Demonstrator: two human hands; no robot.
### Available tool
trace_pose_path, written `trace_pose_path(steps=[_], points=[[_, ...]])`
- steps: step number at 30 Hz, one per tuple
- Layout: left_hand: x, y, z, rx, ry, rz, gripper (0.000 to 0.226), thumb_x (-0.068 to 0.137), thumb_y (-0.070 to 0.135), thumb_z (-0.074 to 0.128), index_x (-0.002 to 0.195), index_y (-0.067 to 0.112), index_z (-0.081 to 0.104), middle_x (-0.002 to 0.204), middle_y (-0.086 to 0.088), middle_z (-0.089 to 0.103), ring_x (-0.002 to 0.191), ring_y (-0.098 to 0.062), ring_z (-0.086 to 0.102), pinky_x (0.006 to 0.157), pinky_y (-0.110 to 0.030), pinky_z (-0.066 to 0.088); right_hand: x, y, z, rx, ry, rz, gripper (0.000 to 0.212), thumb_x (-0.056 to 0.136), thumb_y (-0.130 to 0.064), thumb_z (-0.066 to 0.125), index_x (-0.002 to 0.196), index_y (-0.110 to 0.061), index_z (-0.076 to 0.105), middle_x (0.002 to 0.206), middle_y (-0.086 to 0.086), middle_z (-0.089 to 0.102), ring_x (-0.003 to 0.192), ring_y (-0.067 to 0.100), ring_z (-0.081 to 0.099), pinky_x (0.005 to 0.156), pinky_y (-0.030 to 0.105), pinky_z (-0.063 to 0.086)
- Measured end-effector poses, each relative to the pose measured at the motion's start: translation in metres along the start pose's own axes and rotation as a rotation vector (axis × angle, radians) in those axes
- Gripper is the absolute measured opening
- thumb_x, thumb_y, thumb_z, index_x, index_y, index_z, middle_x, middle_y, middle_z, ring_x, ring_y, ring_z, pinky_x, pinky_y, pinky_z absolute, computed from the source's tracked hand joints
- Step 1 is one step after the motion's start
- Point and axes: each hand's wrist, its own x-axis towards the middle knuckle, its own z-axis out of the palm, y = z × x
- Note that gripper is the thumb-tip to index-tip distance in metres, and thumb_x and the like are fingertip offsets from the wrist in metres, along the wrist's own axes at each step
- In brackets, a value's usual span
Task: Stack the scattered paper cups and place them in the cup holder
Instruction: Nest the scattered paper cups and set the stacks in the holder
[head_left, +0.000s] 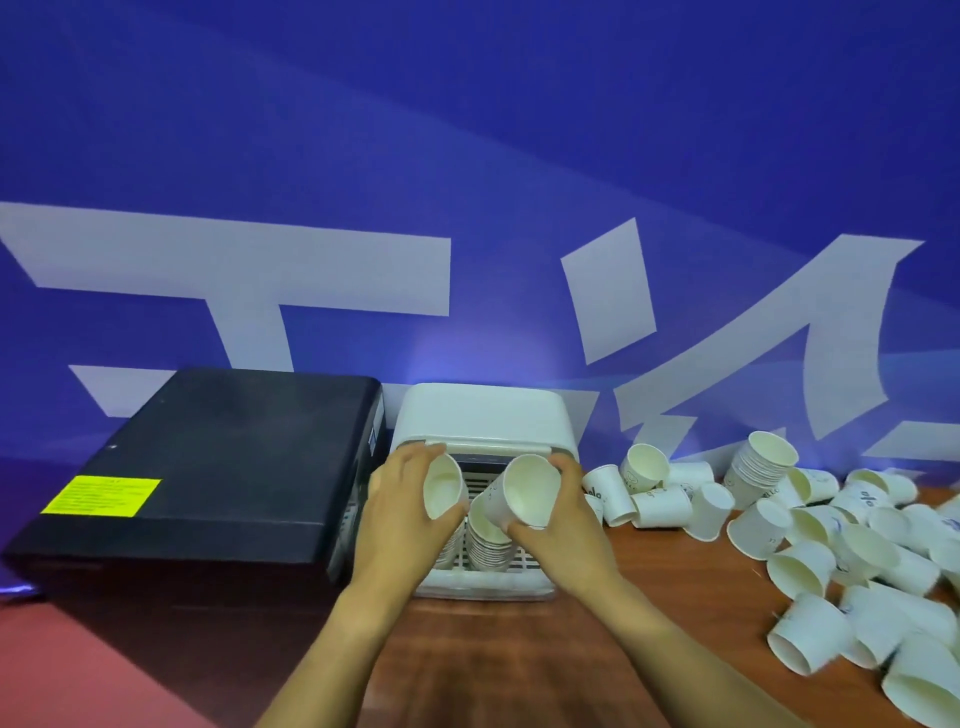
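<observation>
Over the white cup holder (485, 415) my two hands hang close together, each with a paper cup. My left hand (410, 512) curls its fingers round one cup (442, 486), whose open mouth tilts toward me. My right hand (558, 512) grips a second cup (519, 493) between thumb and fingers, its mouth also turned my way and its base pointing down and left. Just beneath these two, a stack of nested cups (488, 540) stands on the holder's slatted tray, partly hidden by my hands, and the rims of another stack show behind my left palm.

Touching the holder's left side sits a black box (208, 467) with a yellow label (101, 496), crowding my left wrist. To my right, loose cups (831, 540) lie scattered on their sides over the wooden table (649, 571), and a short stack (758, 467) leans near the blue wall (467, 156) with its large white characters.
</observation>
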Motion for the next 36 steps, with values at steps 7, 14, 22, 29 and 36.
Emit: trace_pose_path(steps=[7, 14, 22, 29, 36], points=[[0.007, -0.025, 0.025, 0.071, -0.093, -0.042, 0.058, 0.078, 0.035, 0.07, 0.13, 0.033, 0.045, 0.137, 0.016, 0.042, 0.127, -0.014, 0.036, 0.101, -0.033, 0.041, 0.012, 0.014, 0.026, -0.088, -0.025, 0.031, 0.079, 0.074, -0.036, 0.069, 0.137, -0.034, 0.021, 0.134, -0.011, 0.043, 0.114, 0.016, 0.052, 0.08, 0.031, 0.047], [0.008, -0.045, 0.049, 0.086, -0.279, -0.075, 0.067, 0.075, 0.031, 0.071, 0.135, 0.032, 0.041, 0.146, 0.011, 0.031, 0.134, -0.014, 0.031, 0.103, -0.026, 0.035, 0.021, 0.034, 0.044, -0.269, -0.307, 0.138, 0.09, 0.07, -0.039, 0.066, 0.145, -0.034, 0.017, 0.143, 0.0, 0.035, 0.125, 0.023, 0.045, 0.1, 0.039, 0.043], [0.002, -0.06, 0.059, 0.047, -0.345, -0.117, 0.075, 0.076, 0.026, 0.07, 0.139, 0.035, 0.032, 0.156, 0.008, 0.017, 0.142, -0.016, 0.024, 0.106, -0.029, 0.035, 0.023, 0.048, 0.045, -0.217, -0.349, 0.176, 0.093, 0.069, -0.034, 0.066, 0.145, -0.039, 0.013, 0.14, 0.003, 0.038, 0.121, 0.022, 0.05, 0.099, 0.038, 0.045], [-0.021, -0.064, 0.065, -0.367, -0.126, -0.315, 0.082, 0.072, 0.01, 0.078, 0.132, 0.04, 0.031, 0.13, 0.022, 0.038, 0.117, 0.017, 0.034, 0.104, -0.02, 0.032, 0.017, 0.061, 0.052, 0.034, -0.299, 0.246, 0.099, 0.069, -0.036, 0.078, 0.146, -0.033, 0.016, 0.136, -0.01, 0.04, 0.126, 0.009, 0.041, 0.107, 0.033, 0.038], [-0.003, -0.076, 0.09, -0.417, -0.099, -0.417, 0.092, 0.066, 0.015, 0.077, 0.143, 0.03, 0.028, 0.141, 0.009, 0.043, 0.13, -0.011, 0.044, 0.109, -0.039, 0.039, 0.03, 0.061, 0.07, 0.194, -0.274, 0.358, 0.071, 0.074, -0.026, 0.08, 0.132, -0.023, 0.038, 0.117, -0.008, 0.052, 0.108, 0.01, 0.05, 0.084, 0.018, 0.035]])
